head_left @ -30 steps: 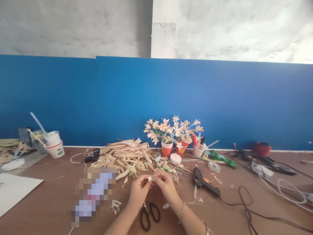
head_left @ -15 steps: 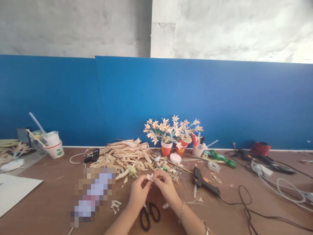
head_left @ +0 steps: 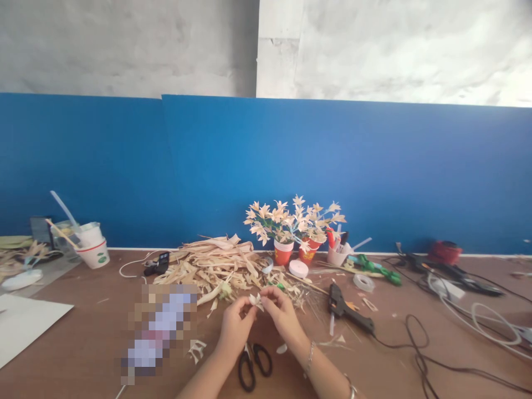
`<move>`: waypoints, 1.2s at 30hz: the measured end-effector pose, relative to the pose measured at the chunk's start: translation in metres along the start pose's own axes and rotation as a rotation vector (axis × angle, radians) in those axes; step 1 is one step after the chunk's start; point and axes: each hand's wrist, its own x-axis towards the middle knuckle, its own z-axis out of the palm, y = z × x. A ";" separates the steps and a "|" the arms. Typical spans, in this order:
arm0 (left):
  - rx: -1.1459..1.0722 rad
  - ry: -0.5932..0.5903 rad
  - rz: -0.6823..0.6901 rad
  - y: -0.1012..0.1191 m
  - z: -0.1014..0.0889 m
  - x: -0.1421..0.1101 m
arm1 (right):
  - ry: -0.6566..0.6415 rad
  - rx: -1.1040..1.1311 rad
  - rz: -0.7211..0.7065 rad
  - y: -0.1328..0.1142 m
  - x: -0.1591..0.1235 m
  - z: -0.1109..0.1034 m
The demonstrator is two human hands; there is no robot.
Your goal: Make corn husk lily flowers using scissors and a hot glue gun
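Observation:
My left hand (head_left: pixel 236 327) and my right hand (head_left: pixel 282 316) meet above the table, fingertips pinched on a small pale husk flower (head_left: pixel 256 301) between them. Its pointed petals stick up from the fingers; the base is hidden. Below the hands lie black-handled scissors (head_left: pixel 254 366), blades partly covered by my left hand. A white petal-shaped scrap (head_left: pixel 281 349) rests beside my right wrist. Behind the hands spreads a heap of dry corn husk strips (head_left: pixel 216 263).
Two red cups (head_left: pixel 283 253) hold finished husk flowers at the back. A black glue gun (head_left: pixel 349 313) with its cord lies on the right, near a tape roll (head_left: pixel 363 283). A pixelated object (head_left: pixel 158 332) and a white paper cup (head_left: pixel 93 254) are on the left.
The small flower shows a little more of its petals between my fingertips. Both hands stay in nearly the same place.

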 end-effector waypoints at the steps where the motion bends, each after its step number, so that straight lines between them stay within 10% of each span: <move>1: 0.004 -0.015 0.010 0.001 0.000 0.000 | 0.002 0.004 0.001 -0.001 0.000 0.000; 36: 0.140 -0.150 0.087 0.003 0.001 -0.005 | -0.026 -0.051 -0.089 -0.002 0.003 -0.003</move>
